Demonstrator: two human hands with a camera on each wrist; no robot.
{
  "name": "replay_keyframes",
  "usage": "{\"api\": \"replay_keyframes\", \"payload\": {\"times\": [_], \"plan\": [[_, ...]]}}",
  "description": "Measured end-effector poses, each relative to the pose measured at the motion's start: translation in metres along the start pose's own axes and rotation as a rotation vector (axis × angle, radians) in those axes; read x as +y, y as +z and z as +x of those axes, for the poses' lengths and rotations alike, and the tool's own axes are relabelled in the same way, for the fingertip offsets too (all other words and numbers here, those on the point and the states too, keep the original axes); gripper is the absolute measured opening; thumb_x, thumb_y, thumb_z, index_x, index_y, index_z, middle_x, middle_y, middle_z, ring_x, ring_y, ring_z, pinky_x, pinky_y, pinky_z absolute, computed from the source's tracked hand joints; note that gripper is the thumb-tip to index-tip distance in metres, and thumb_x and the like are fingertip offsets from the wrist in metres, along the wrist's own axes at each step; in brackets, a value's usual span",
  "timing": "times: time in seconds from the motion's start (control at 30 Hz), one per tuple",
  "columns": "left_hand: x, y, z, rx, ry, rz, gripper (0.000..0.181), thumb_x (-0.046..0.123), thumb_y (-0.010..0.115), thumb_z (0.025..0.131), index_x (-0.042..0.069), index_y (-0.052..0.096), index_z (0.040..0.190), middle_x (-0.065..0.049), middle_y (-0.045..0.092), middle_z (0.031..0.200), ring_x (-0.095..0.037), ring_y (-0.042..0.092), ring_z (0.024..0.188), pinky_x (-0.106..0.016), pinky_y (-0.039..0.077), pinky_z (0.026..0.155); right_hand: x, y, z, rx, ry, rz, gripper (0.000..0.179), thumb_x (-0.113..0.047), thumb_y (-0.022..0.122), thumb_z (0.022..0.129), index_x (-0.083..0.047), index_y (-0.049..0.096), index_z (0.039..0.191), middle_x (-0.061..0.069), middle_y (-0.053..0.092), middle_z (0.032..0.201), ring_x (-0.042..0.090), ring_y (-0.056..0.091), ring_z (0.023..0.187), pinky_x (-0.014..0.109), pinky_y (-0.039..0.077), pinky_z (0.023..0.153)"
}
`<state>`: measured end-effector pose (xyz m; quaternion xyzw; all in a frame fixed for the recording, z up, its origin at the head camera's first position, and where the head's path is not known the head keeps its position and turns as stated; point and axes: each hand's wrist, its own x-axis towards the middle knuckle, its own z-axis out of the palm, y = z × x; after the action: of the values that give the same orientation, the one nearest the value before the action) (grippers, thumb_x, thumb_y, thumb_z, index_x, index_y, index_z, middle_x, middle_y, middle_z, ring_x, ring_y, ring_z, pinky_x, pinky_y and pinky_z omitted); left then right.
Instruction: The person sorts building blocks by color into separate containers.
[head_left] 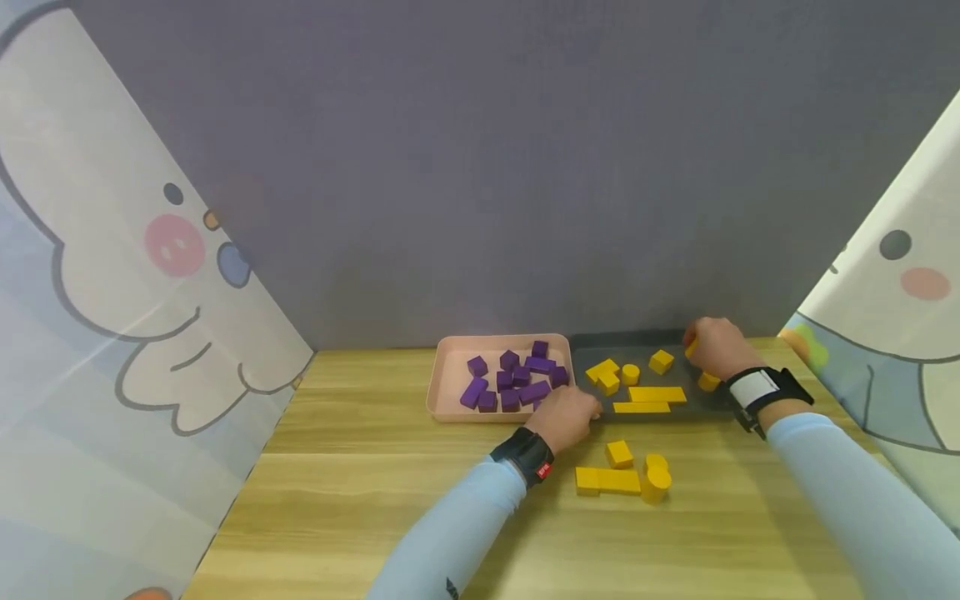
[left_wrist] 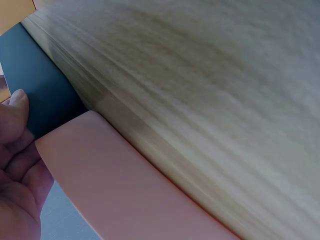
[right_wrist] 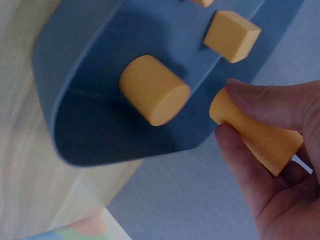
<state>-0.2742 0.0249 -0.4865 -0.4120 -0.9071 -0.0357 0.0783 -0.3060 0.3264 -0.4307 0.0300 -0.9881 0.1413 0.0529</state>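
My left hand point(head_left: 562, 418) is at the near rim of the dark blue-grey tray point(left_wrist: 40, 75), where it meets the pink tray point(left_wrist: 125, 180). Its thumb lies on the outer wall, with the fingers curled over behind. Above the dark tray's right end, my right hand point(head_left: 718, 346) pinches a yellow block point(right_wrist: 260, 140) between thumb and fingers. That block has a rounded end and a wider, angular end, partly covered by the hand. Below it inside the tray lie a yellow cylinder point(right_wrist: 152, 90) and a yellow cube point(right_wrist: 230, 37).
Several purple blocks point(head_left: 473, 392) fill the pink tray. Flat yellow bars point(head_left: 657, 394) and other yellow pieces lie in the dark tray. In front, on the wooden table point(head_left: 337, 500), are a yellow cube point(head_left: 619, 454), a yellow bar point(head_left: 618, 481) and yellow cylinders point(head_left: 656, 483). A grey wall point(head_left: 487, 167) stands behind.
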Motion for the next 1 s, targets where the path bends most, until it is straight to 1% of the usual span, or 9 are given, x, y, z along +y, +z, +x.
{"api": "replay_keyframes", "payload": {"times": [0.17, 0.3, 0.5, 0.7, 0.8, 1.0], "plan": [[0.0, 0.0, -0.003, -0.017, -0.017, -0.018, 0.018, 0.016, 0.071, 0.096, 0.03, 0.082, 0.1, 0.014, 0.074, 0.083, -0.001, 0.057, 0.068, -0.014, 0.049, 0.068, 0.006, 0.01, 0.008, -0.03, 0.038, 0.012, 0.023, 0.003, 0.069, 0.08, 0.011, 0.071, 0.102, 0.032, 0.07, 0.105, 0.04, 0.064, 0.085, 0.057, 0.055, 0.08], [0.001, -0.001, -0.003, -0.026, -0.027, -0.026, 0.017, 0.017, 0.071, 0.096, 0.029, 0.082, 0.102, 0.014, 0.075, 0.085, 0.0, 0.057, 0.07, -0.014, 0.05, 0.071, 0.009, 0.013, 0.014, -0.044, 0.035, 0.012, 0.023, 0.004, 0.069, 0.081, 0.011, 0.072, 0.102, 0.032, 0.07, 0.105, 0.039, 0.064, 0.084, 0.054, 0.056, 0.077], [0.001, -0.001, 0.001, -0.027, -0.023, -0.026, 0.017, 0.018, 0.071, 0.096, 0.03, 0.081, 0.102, 0.014, 0.074, 0.085, -0.001, 0.056, 0.069, -0.014, 0.05, 0.071, 0.011, 0.012, 0.019, -0.048, 0.018, -0.002, 0.025, 0.003, 0.068, 0.081, 0.011, 0.072, 0.104, 0.034, 0.069, 0.109, 0.043, 0.066, 0.088, 0.055, 0.056, 0.076], [0.001, -0.001, 0.002, -0.011, -0.012, -0.005, 0.016, 0.018, 0.072, 0.096, 0.03, 0.081, 0.1, 0.014, 0.074, 0.082, -0.001, 0.057, 0.068, -0.015, 0.049, 0.069, 0.01, 0.01, 0.017, -0.044, 0.024, -0.019, 0.03, -0.004, 0.074, 0.082, 0.012, 0.071, 0.107, 0.034, 0.069, 0.111, 0.044, 0.066, 0.091, 0.057, 0.055, 0.082], [0.001, -0.001, 0.002, -0.017, -0.022, -0.009, 0.017, 0.018, 0.072, 0.096, 0.03, 0.081, 0.101, 0.014, 0.074, 0.083, -0.001, 0.056, 0.068, -0.015, 0.048, 0.069, 0.009, 0.009, 0.016, -0.045, 0.027, -0.015, 0.031, -0.005, 0.075, 0.082, 0.012, 0.071, 0.107, 0.035, 0.069, 0.11, 0.045, 0.065, 0.093, 0.058, 0.054, 0.084], [0.001, 0.0, 0.001, -0.029, -0.024, -0.022, 0.018, 0.017, 0.071, 0.096, 0.03, 0.081, 0.102, 0.015, 0.074, 0.084, -0.002, 0.055, 0.069, -0.014, 0.047, 0.069, 0.011, 0.009, 0.014, -0.038, 0.029, -0.014, 0.035, -0.005, 0.075, 0.082, 0.014, 0.069, 0.111, 0.037, 0.067, 0.114, 0.048, 0.064, 0.095, 0.06, 0.053, 0.085]]}}
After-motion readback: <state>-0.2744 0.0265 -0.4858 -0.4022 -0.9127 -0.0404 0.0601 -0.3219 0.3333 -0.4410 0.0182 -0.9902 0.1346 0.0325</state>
